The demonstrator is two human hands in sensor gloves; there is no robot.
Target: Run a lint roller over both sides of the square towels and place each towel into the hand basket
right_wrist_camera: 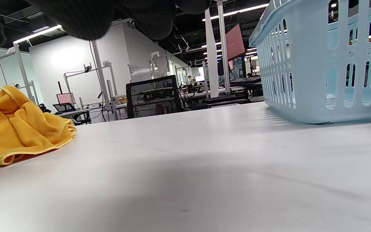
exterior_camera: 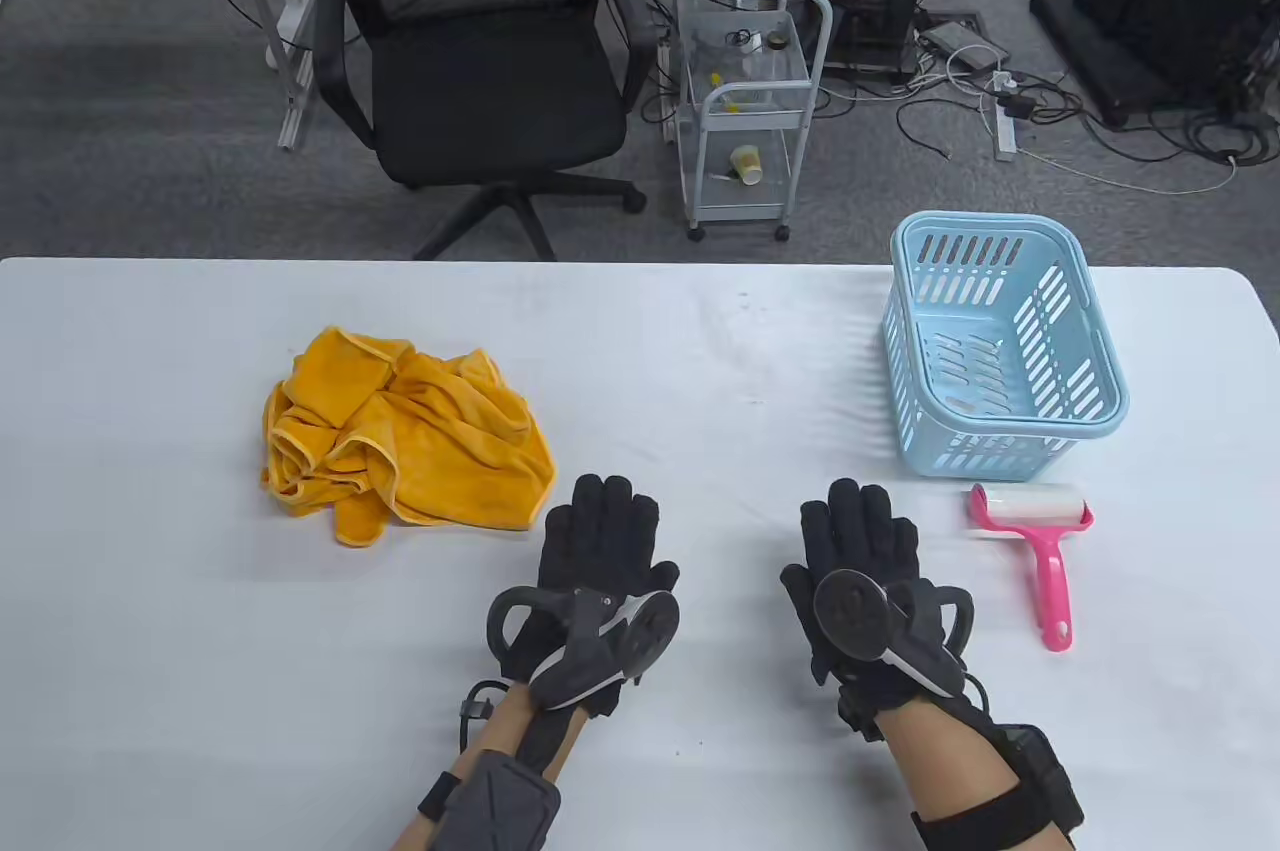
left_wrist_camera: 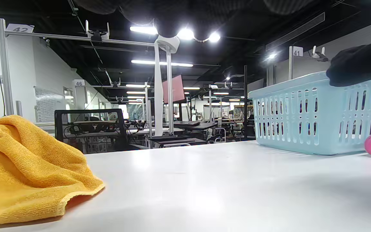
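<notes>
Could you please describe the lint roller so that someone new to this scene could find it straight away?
Start at the light blue basket on the right side of the white table. Just in front of it, beside the right hand, lies the lint roller. It is the only pink thing there, with a white roll set across a pink handle.

Your left hand (exterior_camera: 600,541) and right hand (exterior_camera: 860,546) lay side by side, apart, palms down, fingers straight, apparently flat; both held nothing.
</notes>
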